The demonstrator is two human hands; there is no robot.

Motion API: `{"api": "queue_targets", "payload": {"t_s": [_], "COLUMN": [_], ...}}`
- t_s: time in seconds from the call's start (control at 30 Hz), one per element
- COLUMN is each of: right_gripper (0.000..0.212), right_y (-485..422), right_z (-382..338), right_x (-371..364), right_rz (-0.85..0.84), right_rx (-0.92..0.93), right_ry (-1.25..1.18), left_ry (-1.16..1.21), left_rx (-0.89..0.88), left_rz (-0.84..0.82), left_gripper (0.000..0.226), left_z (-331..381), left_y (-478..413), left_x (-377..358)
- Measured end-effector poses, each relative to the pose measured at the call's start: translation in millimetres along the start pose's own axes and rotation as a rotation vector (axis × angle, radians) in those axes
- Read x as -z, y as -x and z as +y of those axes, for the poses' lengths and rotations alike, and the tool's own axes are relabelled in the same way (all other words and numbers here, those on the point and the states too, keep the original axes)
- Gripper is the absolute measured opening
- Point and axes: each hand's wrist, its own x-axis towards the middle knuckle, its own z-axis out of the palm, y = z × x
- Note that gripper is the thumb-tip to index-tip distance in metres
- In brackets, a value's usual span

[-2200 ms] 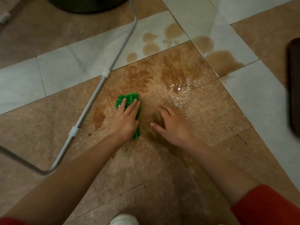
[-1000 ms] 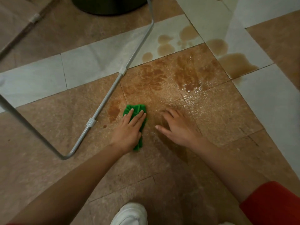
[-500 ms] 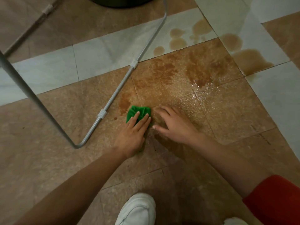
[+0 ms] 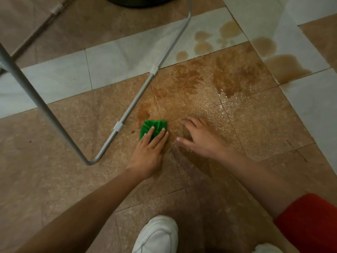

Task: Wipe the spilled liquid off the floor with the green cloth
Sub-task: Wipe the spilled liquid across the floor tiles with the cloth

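A person's left hand (image 4: 147,154) presses the folded green cloth (image 4: 152,126) flat-fingered to the floor (image 4: 73,143) beside a metal frame leg (image 4: 131,106). The right hand (image 4: 200,141), fingers spread, apparently braces on wet tile (image 4: 237,114), where it could slip. Most spilled liquid (image 4: 233,77) lies beyond.

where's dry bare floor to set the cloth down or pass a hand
Bare, dry: inside the V of the metal frame; pale tile right of the right hand. Crowded, wet: between it and the left hand; spilled liquid beyond the green cloth.
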Motion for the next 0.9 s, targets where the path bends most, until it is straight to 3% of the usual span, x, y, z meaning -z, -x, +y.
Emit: {"api": "queue_targets", "payload": {"t_s": [0.1,0.3,0.5,0.7,0.9], "right_gripper": [0.066,0.068,0.068,0.065,0.062], "right_y": [1,1,-1,-1,-5], "right_z": [1,4,6,20,25], "right_x": [1,2,5,3,4], "right_rz": [0.012,0.007,0.01,0.045,0.054], "right_rx": [-0.005,-0.009,-0.03,-0.04,-0.056], "right_ry": [-0.011,-0.009,-0.061,0.046,0.093], "left_ry": [-0.042,0.069,-0.039,0.111,0.06], "left_rx": [-0.168,0.048,-0.215,0.032,-0.152], "left_rz": [0.007,0.049,0.034,0.081,0.052], "left_gripper": [0.063,0.06,0.061,0.064,0.069], "left_z": [-24,-6,-14,9,-9], "left_y": [9,-22,-19,-61,-58], "left_x": [-2,7,3,21,19]}}
